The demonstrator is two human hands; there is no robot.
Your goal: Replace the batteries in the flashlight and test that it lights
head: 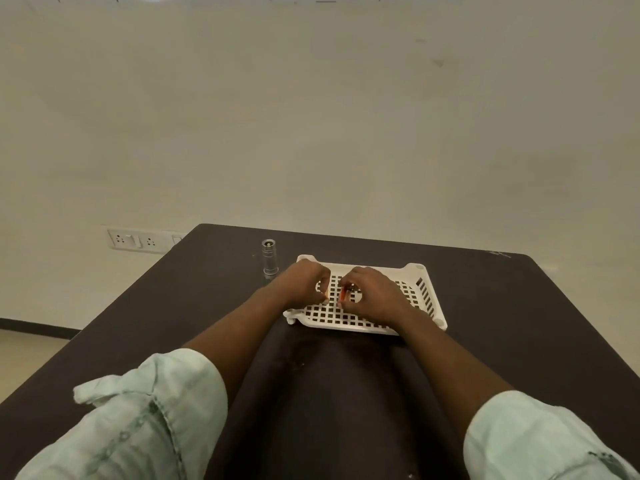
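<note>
The flashlight (pixel 269 257) stands upright on the dark table (pixel 485 341), just beside the far left corner of a white tray (pixel 420 271) with a grid of square holes. It is silver, and its top end looks open (the picture is too small to be sure of this). No hand touches it.

Both hands are over the tray. The right hand (pixel 372 294) is curled, and its thumb and fingers pinch a small battery (pixel 343 294) that is red or orange with a metal end. The battery is tilted, its metal end pointing away from the person. The left hand (pixel 304 284) is also curled, with the fingertips close together near the tray floor. Something small and pale seems to be between them, but I cannot tell what it is, or whether the hand really holds it.

Both forearms are bare, with light green sleeves (pixel 156 410) rolled up to the elbows. A wall socket (pixel 138 240) is on the wall behind the table, to the left.
</note>
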